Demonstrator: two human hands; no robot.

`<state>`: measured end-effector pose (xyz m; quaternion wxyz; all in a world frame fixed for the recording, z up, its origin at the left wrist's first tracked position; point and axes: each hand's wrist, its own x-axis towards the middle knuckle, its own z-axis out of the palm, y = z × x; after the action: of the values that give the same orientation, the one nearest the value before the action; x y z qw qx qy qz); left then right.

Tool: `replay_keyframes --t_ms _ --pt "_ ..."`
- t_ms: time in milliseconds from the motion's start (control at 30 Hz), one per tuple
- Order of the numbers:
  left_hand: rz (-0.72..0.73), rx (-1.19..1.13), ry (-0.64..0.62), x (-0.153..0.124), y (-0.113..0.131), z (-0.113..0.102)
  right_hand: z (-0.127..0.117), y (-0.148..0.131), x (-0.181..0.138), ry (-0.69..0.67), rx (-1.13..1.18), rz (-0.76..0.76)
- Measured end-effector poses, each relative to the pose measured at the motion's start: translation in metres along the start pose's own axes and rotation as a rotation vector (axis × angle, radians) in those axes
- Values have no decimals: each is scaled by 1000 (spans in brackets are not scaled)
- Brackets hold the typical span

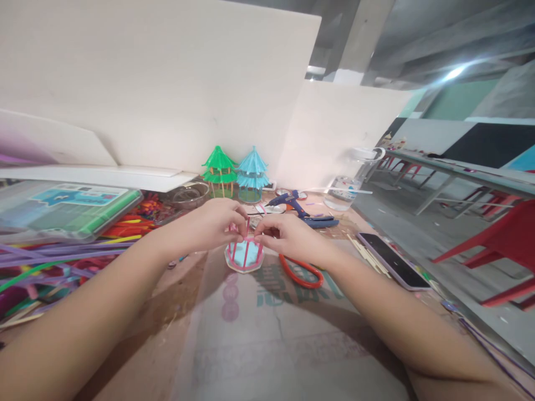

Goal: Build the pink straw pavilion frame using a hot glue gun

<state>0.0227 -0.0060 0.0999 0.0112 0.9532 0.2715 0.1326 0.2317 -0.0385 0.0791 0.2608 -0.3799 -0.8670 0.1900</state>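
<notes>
A small pink pavilion frame (246, 257), with thin upright posts on a round light-blue base edged in white, stands on the sheet in front of me. My left hand (223, 223) pinches the top of the frame on its left side, fingers curled. Opposite it, my right hand (278, 234) has thumb and forefinger closed on the top right edge. The fingertips partly cover the upper posts, so the exact spot of each grip is hidden. Orange-red scissor handles (301, 273) lie just below my right hand.
Behind stand a green pavilion model (219, 170) and a blue one (253, 172). A glue gun (289, 201), pliers (321, 221) and a plastic jug (343, 189) are at the back right. A phone (393, 260) lies right; a plastic case (62, 210) and coloured strips (54, 262) left.
</notes>
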Motion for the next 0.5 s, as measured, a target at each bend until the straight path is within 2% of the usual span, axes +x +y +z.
replay_keyframes --t_ms 500 --pt "-17 32 -10 0 1 -1 2 -3 0 14 29 5"
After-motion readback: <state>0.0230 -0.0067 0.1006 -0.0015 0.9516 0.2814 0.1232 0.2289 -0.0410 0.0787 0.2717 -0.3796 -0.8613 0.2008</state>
